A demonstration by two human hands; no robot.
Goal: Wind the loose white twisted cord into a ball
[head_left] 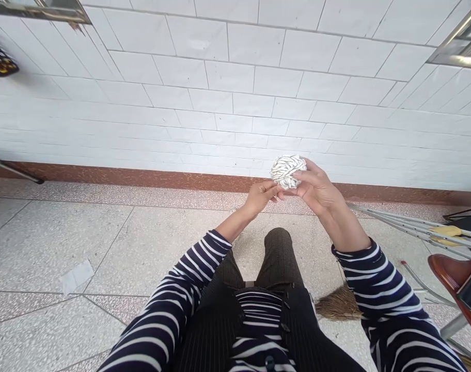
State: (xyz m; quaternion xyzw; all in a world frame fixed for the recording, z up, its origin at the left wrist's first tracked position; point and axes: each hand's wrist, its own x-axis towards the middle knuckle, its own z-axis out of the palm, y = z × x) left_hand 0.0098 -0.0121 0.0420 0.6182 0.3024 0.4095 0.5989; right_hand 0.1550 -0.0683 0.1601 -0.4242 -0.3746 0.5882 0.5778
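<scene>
Ball of cord: a rounded ball of white cord with thin dark flecks (287, 170) is up in the air in front of me, between my two hands, clear of the speckled pale stone floor (115, 248).
Right hand: my right hand (316, 188) is closed around the ball's right side, thumb laid across the front, taking most of the hold.
Left hand: my left hand (262, 196) is pinched at the ball's lower left edge, thumb and forefinger together on what looks like a bit of the cord; the exact grip is too small to make out.
Done so far: the cord lies in close, overlapping turns, so I judge the bundle mostly gathered and compact.
Left over: I can't tell whether a loose end remains to be tucked in; my fingers cover the underside.
Behind the ball: a white tiled wall (235, 77) above a reddish-brown skirting band (161, 178).
Floor to my left: a flat whitish sheet (76, 277).
To my right: a brown straw broom (338, 304) partly behind my sleeve, and silvery metal crutches with yellow padding (398, 222) farther off.
</scene>
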